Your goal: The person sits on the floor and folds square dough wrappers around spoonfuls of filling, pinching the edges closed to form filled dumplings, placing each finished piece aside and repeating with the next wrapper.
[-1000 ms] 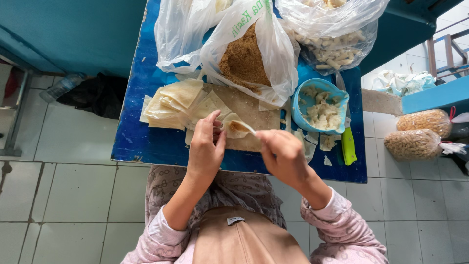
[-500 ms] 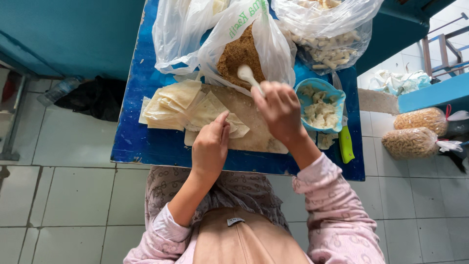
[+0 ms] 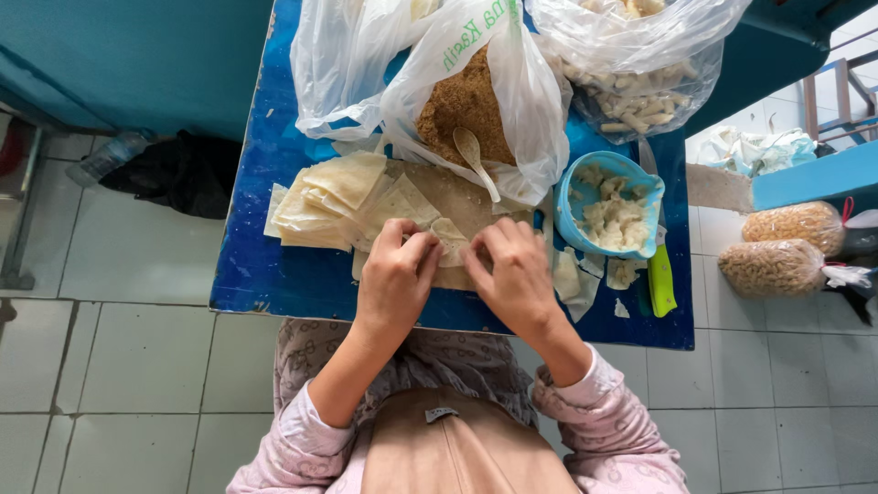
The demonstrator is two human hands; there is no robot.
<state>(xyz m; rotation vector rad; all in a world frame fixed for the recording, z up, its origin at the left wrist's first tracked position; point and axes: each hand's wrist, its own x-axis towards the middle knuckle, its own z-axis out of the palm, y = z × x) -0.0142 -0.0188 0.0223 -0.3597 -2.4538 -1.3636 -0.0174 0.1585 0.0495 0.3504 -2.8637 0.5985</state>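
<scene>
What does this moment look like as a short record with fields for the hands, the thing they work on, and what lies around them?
left hand: pinching the pale thin dough wrapper from its left side
right hand: pinching the same wrapper from its right side
surface: blue wooden table
stack: pale square wrappers left of the hands
spoon: white plastic spoon resting in the clear bag of brown filling
bowl: blue plastic bowl of white lumps to the right

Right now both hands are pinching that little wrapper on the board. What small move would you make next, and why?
Probably fold the wrapper closed over its middle: the left hand and right hand grip its two sides, and the spoon lies in the bag of brown filling.
</scene>
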